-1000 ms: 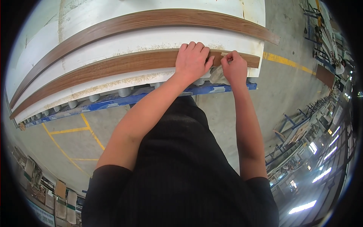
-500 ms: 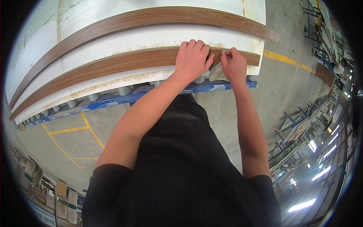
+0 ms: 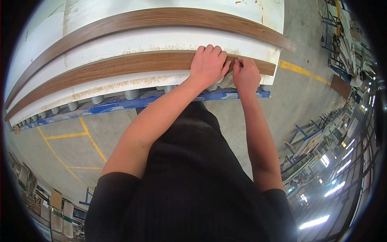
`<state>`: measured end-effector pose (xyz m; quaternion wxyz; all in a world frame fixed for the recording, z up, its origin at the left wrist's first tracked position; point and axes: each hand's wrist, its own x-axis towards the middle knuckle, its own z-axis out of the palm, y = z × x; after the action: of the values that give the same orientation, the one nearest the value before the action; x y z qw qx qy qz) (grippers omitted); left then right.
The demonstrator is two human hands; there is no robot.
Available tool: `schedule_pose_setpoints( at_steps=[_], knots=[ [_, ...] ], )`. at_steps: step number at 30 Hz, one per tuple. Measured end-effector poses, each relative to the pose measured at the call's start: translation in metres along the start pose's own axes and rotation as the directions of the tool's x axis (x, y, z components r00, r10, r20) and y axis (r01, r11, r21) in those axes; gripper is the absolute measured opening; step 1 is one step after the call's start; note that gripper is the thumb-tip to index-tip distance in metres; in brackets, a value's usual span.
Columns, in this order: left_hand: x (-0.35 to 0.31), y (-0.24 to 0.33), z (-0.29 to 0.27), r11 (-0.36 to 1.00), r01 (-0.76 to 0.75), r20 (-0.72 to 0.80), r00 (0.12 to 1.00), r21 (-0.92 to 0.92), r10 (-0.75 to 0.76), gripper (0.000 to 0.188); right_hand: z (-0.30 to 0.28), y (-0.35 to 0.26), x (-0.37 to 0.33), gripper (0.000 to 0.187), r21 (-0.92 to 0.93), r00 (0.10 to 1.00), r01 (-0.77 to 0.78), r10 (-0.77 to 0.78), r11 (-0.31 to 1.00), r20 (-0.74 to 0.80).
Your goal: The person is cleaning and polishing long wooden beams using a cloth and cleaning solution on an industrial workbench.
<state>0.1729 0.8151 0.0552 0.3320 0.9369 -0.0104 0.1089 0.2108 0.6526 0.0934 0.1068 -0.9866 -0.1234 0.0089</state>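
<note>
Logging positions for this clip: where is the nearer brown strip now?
In the head view, the nearer brown strip lies mostly left of centre in the upper half, on the white board beneath the left hand.

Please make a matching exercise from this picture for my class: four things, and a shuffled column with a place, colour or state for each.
1. left hand
2. floor line at right
3. right hand
4. roller rail

A. curled, closer to that strip's right end
B. blue
C. palm down over the nearer wooden strip
D. yellow

Pairs: 1-C, 2-D, 3-A, 4-B
</note>
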Motion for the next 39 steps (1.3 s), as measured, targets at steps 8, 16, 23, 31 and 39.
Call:
schedule_pose_setpoints(
  at_steps=[8, 16, 23, 31, 39],
  knots=[
    [-0.003, -0.003, 0.004, 1.0, 0.001, -0.01, 1.0, 0.009, 0.0, 0.022, -0.006, -0.017, 0.011, 0.014, -0.152, 0.976, -0.149, 0.17, 0.977, 0.139],
    [-0.002, -0.002, 0.002, 1.0, -0.002, 0.01, 1.0, -0.004, 0.002, 0.022, 0.002, -0.009, 0.025, 0.022, -0.2, 0.95, -0.164, 0.209, 0.966, 0.232],
    [-0.004, -0.003, 0.001, 1.0, 0.01, 0.027, 1.0, 0.021, -0.011, 0.023, -0.002, -0.007, 0.022, 0.022, -0.144, 0.936, -0.166, 0.202, 0.976, 0.288],
    [-0.004, -0.003, 0.002, 1.0, -0.006, 0.024, 1.0, 0.017, 0.005, 0.025, -0.001, 0.021, 0.013, 0.018, 0.173, 0.995, -0.1, 0.095, 0.98, 0.036],
    [-0.002, -0.002, 0.001, 1.0, 0.0, 0.003, 1.0, -0.008, 0.0, 0.021, -0.002, -0.002, -0.001, 0.012, -0.055, 1.0, 0.018, -0.018, 0.998, -0.009]
  ],
)
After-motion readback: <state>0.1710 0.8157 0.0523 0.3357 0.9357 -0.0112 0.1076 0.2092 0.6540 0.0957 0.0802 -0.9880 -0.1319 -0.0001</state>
